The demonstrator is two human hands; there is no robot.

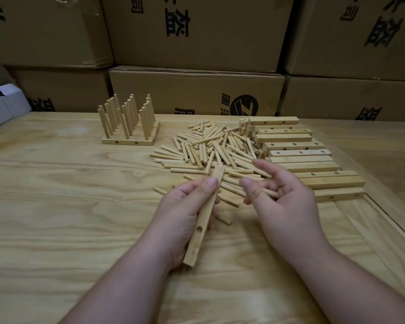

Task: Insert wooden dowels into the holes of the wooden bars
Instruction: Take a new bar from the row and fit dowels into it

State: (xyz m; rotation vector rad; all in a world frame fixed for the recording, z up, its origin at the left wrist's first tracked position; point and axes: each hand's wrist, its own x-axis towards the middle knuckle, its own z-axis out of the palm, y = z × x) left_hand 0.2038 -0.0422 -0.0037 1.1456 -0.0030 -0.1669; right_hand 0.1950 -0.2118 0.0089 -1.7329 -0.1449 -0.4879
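Note:
My left hand [185,206] grips a wooden bar [200,232] that points away from me, one round hole showing on its side below my thumb. My right hand [281,195] hovers beside it, fingers curled round a few dowels [270,193] in the palm, thumb and forefinger apart. A loose heap of dowels [211,150] lies just beyond both hands. To its right several drilled bars [295,146] lie side by side. At the back left stand bars with upright dowels in them [129,122].
The wooden table [68,206] has a raised strip along its right side [384,218]. Stacked cardboard boxes [197,90] form a wall behind it. A white box [2,106] sits at the far left edge.

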